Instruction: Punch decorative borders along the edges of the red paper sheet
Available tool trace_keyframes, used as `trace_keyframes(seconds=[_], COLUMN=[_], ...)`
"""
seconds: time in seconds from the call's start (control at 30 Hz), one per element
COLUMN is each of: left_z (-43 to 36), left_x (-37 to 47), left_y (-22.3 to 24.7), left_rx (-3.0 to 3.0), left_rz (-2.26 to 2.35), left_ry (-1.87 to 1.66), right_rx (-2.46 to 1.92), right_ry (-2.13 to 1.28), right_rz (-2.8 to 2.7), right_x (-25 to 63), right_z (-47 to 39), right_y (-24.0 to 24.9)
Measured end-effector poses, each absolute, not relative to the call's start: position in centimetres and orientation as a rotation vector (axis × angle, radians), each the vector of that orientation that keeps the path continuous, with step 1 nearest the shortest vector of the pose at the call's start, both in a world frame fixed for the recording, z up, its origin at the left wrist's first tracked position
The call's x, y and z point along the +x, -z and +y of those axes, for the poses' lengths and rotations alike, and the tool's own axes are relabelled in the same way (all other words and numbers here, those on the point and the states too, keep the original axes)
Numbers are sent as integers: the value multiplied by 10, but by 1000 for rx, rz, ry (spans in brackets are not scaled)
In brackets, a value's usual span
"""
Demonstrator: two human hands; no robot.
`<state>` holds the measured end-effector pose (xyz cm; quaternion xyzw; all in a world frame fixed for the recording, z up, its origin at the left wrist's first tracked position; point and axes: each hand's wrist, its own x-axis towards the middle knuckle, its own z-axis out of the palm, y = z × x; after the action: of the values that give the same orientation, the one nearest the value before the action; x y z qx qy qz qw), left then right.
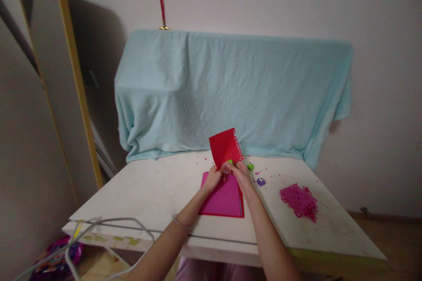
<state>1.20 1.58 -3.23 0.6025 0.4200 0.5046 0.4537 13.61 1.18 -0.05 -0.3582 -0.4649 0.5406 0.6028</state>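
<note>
Probably the work in hand was to cut small shapes along the border of the red sheet [224,145]. This sheet stood raised and a little bent between the two hands, above the pink sheet [221,199] on the counter [148,193]. The left hand [213,178] had its grip closed on the low part of the red sheet. The right hand [243,173] was bent at the low right corner, but whether its grip was clamped on paper or on the green punch [230,162] could not be told, because the fingers hid it.

The right edge [238,144] of the red sheet carried a row of openings, so, in my judgement, good work asked for the same depth and an even gap at each press. It was wise to push the paper fully against the stop, to hold it flat and near to the punch, and to press straight, without twisting. The strips between the openings looked thin; a strong pull could tear them. After each press, the punch needed to be released fully before the paper slid along.

The loose green punch [250,166] and the purple punch [261,181] lay to the right, near small scraps [258,173], and the pink cut pieces [299,202] were farther right. Scraps were better left out of the punch, where they could jam it.
</note>
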Motion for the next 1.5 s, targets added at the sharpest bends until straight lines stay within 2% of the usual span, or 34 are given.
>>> trace_keyframes(seconds=[0.57, 0.93, 1.17, 1.5], left_z=[11, -2, 4, 10], left_x=[18, 20, 13, 11], left_y=[28, 16, 12, 20], left_rx=[1483, 1440, 1375, 1464], left_rz=[934, 1082, 1102, 1210], left_ry=[-1226, -1287, -1461, -1402], right_rx=[-806, -859, -903, -877], right_ry=[-1281, -1214, -1144, -1262], right_rz=[-1025, -946, -983, -1067], right_x=[137, 140, 149, 144], right_z=[-18, -7, 7, 12], right_y=[-36, -24, -10, -4])
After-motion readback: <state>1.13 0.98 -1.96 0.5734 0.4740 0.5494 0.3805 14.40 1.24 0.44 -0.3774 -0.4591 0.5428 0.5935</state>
